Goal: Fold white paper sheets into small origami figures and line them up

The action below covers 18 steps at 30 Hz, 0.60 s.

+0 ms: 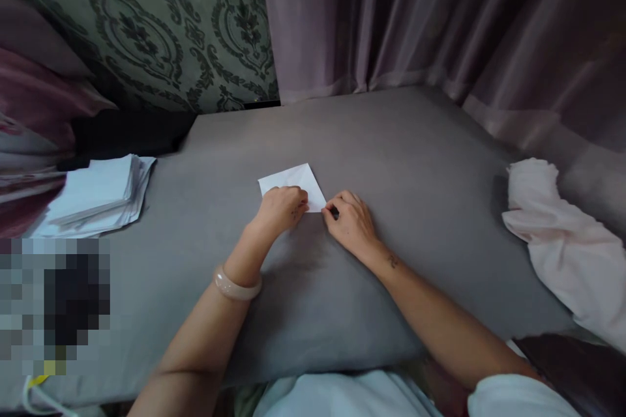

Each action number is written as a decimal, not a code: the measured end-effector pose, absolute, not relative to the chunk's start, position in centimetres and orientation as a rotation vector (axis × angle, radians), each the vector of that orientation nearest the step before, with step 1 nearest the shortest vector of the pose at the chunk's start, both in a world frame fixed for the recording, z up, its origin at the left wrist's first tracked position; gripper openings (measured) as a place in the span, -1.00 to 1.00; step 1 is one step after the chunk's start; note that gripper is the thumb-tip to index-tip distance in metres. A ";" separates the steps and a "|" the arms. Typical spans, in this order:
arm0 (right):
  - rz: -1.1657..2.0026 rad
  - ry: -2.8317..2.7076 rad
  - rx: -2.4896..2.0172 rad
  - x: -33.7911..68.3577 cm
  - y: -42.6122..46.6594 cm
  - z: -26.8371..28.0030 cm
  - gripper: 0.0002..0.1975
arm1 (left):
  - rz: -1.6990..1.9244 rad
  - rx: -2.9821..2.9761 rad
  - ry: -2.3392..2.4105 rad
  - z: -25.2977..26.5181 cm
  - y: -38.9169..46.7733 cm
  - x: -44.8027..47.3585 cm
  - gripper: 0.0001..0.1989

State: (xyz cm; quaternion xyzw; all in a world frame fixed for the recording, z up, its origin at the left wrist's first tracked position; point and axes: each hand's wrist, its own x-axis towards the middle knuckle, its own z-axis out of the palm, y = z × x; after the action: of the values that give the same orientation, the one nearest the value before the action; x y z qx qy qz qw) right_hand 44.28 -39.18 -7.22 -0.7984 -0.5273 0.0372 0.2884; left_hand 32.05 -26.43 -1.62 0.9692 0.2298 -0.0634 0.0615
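Observation:
A folded sheet of white paper (291, 178) lies on the grey cloth surface in the middle of the head view, with crease lines and a pointed corner on its right. Over its near edge rests my left hand (284, 206), fingers curled closed and pressed on the paper; the fingertips are partly hidden. My right hand (350, 221) pinches the paper's right corner between thumb and forefinger. A pale bangle (237, 284) circles my left wrist.
On the left stands a stack of white paper (95, 190). Bunched pale pink cloth (567, 234) lies at the right edge. Purple curtains (323, 19) and patterned wallpaper (147, 32) border the far side. A blurred-out patch (53, 306) covers the lower left.

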 end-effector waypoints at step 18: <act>0.525 -1.309 -1.872 47.8 -40.0 -6.8 -0.77 | -0.333 2.857 0.726 -0.9 -26.2 32.8 -0.77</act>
State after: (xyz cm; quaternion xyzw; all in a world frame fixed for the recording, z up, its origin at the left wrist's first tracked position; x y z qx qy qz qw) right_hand 47.81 -40.05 -6.79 -0.7361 -0.5145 0.2062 0.3884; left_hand 32.75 -26.20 -0.92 0.9594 0.2437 -0.1120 0.0876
